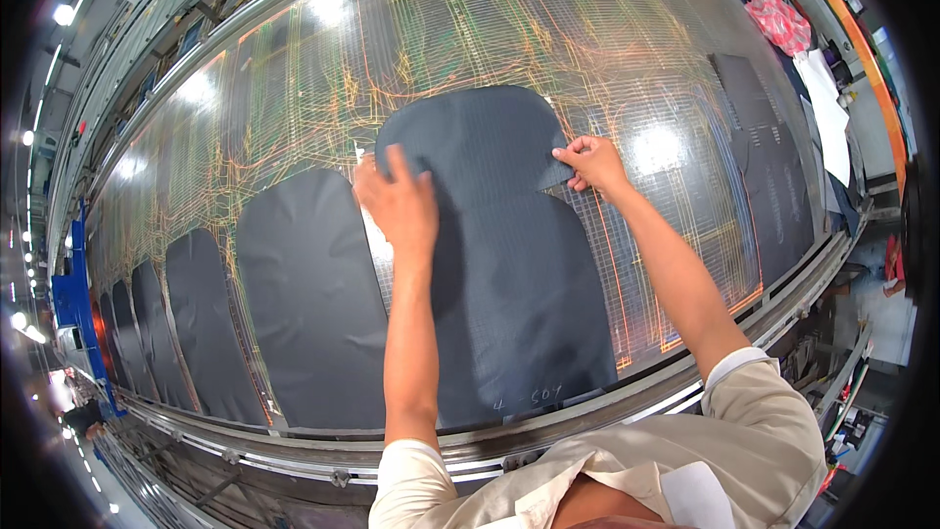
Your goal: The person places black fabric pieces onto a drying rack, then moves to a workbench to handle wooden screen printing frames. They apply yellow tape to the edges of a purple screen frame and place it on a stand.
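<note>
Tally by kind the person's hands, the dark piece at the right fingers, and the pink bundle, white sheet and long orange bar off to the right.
Hands: 2, the left hand and the right hand
Dark piece at the right fingers: 1
Pink bundle: 1
White sheet: 1
Orange bar: 1
Total: 6

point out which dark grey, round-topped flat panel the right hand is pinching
The ribbed dark grey panel whose rounded top rises between both hands; the right hand pinches its right edge and touches none of the other panels farther left.
</note>
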`<state>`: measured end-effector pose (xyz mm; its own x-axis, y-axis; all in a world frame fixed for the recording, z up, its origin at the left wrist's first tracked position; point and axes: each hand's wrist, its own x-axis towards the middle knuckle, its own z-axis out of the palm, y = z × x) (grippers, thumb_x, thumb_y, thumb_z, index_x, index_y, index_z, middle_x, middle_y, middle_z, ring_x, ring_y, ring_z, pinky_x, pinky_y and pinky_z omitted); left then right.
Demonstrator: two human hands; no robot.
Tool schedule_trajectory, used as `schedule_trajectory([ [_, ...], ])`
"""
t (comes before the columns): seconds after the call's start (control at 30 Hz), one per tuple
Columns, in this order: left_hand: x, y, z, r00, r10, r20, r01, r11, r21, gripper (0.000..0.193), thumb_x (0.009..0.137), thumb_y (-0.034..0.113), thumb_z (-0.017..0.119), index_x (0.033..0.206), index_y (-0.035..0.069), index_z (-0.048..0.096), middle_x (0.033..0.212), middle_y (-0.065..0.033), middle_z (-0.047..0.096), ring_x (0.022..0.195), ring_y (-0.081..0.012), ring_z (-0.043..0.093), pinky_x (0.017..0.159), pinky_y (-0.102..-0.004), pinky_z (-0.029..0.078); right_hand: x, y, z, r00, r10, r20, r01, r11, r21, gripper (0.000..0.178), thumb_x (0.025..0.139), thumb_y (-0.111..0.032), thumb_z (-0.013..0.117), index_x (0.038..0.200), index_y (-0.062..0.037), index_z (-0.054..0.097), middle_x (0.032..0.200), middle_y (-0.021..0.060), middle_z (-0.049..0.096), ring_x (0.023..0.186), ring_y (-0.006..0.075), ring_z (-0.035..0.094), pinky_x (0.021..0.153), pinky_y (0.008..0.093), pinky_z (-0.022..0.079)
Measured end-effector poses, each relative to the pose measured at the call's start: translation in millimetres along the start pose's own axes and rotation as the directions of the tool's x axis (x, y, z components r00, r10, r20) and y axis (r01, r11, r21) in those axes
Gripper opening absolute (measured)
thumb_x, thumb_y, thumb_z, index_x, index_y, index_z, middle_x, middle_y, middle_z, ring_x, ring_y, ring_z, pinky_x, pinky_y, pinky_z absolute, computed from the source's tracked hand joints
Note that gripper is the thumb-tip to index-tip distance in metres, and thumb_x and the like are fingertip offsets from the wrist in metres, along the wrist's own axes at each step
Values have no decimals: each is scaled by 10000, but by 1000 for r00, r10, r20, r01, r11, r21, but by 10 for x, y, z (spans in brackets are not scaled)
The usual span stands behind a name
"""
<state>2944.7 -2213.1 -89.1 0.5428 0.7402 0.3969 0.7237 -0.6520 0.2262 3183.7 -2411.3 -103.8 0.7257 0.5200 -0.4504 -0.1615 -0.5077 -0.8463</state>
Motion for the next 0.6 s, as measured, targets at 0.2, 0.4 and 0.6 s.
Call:
schedule_trajectory([
  [0.2,-120,535,463,848,436,301,-397,899,-186,677,988,588,408,1524,175,391,1630,-95,265,1517,-335,188,1193,-629,87,-15,4,15,1000,-27,7,27,997,75,283,857,-239,795,891,-7,638,602,47,597,481,122,630,417,232,516],
  [0.4,358,-69,666,941,51,333,-35,998,-53,751,984,647,337,1562,167,325,1644,-93,238,1528,-372,116,1182,-652,9,-40,42,-19,1000,-6,9,5,995,101,269,857,-228,793,891,-7,643,601,31,577,480,106,605,452,242,556],
  [0.6,290,903,1009,979,57,196,-65,997,31,884,965,693,311,1558,38,282,1631,-269,121,1507,-486,7,1174,-649,-39,-10,42,-3,999,-44,-16,47,973,228,279,902,-257,749,997,-19,638,620,27,581,475,91,560,419,252,491],
])
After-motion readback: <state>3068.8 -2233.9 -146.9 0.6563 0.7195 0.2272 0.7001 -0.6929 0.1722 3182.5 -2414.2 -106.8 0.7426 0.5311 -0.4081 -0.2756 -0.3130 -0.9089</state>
